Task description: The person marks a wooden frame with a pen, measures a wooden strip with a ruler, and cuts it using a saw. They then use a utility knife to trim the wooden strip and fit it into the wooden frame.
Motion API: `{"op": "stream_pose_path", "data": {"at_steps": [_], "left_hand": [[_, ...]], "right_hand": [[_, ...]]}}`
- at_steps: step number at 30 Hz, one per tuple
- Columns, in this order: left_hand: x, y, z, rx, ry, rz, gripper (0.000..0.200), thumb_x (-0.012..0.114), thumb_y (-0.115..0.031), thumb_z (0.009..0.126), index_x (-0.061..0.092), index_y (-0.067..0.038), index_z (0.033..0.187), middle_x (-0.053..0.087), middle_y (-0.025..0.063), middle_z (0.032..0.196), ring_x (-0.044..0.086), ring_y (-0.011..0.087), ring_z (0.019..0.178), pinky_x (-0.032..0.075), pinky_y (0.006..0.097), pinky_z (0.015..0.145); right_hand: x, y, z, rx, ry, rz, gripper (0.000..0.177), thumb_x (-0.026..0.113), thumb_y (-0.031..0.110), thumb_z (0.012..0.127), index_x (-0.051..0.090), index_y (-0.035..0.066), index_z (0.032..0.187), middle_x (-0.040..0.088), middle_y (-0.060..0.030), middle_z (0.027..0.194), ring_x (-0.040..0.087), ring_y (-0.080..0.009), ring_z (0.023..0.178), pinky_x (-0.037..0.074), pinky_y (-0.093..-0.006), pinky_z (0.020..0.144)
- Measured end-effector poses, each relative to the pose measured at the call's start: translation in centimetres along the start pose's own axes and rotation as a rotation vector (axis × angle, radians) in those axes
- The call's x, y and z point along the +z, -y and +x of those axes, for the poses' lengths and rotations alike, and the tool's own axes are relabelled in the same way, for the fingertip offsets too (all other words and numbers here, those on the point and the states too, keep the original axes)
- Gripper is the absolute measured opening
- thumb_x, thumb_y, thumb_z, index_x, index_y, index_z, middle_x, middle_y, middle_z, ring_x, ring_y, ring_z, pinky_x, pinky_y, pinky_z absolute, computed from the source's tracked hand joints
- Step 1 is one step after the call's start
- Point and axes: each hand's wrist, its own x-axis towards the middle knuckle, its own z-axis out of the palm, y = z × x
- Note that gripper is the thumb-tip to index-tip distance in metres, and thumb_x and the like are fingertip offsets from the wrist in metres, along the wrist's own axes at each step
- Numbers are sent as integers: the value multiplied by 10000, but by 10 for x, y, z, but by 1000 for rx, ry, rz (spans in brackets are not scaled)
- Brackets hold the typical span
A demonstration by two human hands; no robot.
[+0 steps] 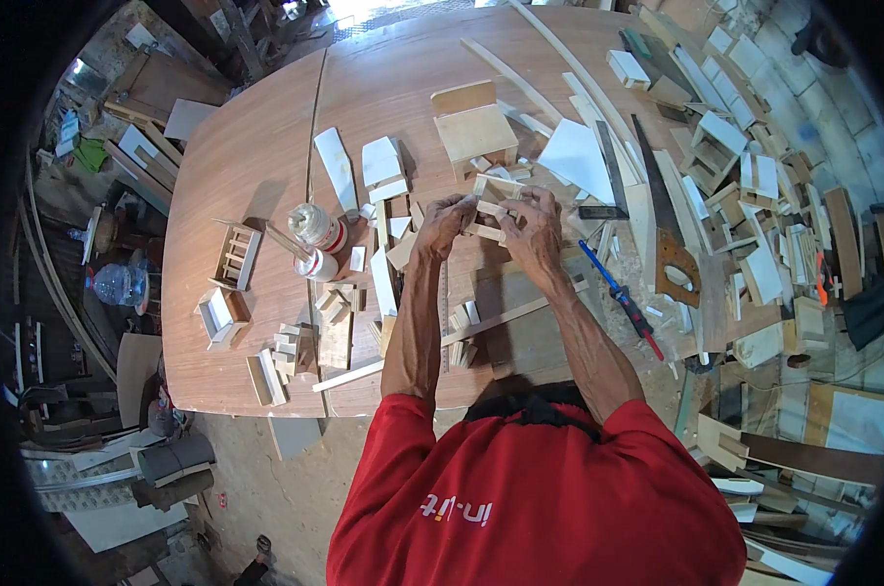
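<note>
Over the table, a small frame of pale wood strips (486,231) is held between both hands. My left hand (446,225) pinches its left side, with fingers closed on a strip. On the other side, my right hand (534,230) grips the right end with curled fingers. Parts of the frame are hidden behind the fingers. Just beyond the hands stands a small wooden box-like piece with a raised back (474,132). A long thin wood strip (501,318) lies beneath the forearms, next to small wood offcuts.
Left of my hands stand a clear jar (315,227) and a white container (316,265). A handsaw (674,272), a metal square (610,176) and a blue-and-red tool (618,293) lie to the right. Small wooden assemblies (235,256) sit at the table's left; stacked scraps (755,259) crowd the right.
</note>
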Motion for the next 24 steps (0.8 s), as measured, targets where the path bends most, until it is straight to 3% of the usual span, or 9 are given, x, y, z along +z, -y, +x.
{"op": "stream_pose_path", "data": {"at_steps": [2, 5, 11, 17, 21, 24], "left_hand": [[2, 4, 4, -84, -24, -114, 422, 596, -334, 874, 653, 55, 1027, 687, 85, 841, 615, 141, 760, 461, 258, 680], [-3, 16, 9, -43, -11, -89, 393, 598, -301, 875, 654, 53, 1033, 697, 96, 848, 632, 149, 759, 466, 260, 684], [1, 6, 6, -128, -30, -107, 430, 618, -344, 858, 652, 52, 1022, 689, 88, 847, 630, 148, 764, 466, 260, 685], [-10, 39, 19, 15, -4, -162, 457, 599, -402, 870, 657, 33, 996, 670, 70, 832, 590, 134, 721, 452, 261, 663], [-5, 25, 12, 21, -14, -79, 463, 561, -410, 905, 661, 35, 984, 653, 56, 796, 575, 124, 716, 451, 260, 670], [6, 3, 2, -8, -107, -27, 438, 542, -377, 936, 662, 41, 981, 629, 46, 743, 575, 120, 664, 470, 263, 606]], "right_hand": [[0, 0, 2, -34, -5, -28, 221, 756, 167, 749, 728, 101, 958, 508, -88, 1181, 471, -312, 1134, 414, -459, 933], [-2, 0, 3, -37, 18, -23, 220, 740, 154, 748, 725, 99, 961, 509, -82, 1180, 484, -301, 1121, 418, -459, 920], [-3, 1, 3, -27, 63, -19, 226, 722, 165, 766, 717, 102, 983, 508, -82, 1181, 494, -301, 1117, 415, -462, 912], [-6, 4, 3, -36, 62, -34, 206, 706, 168, 795, 713, 91, 986, 520, -100, 1166, 500, -314, 1111, 421, -458, 911], [-6, 2, 4, -35, 23, 55, 211, 699, 161, 803, 711, 73, 995, 532, -123, 1150, 503, -330, 1106, 427, -443, 926], [-10, 2, 1, -55, -57, 164, 205, 685, 148, 834, 707, 51, 1012, 568, -135, 1098, 561, -290, 1024, 469, -394, 883]]}}
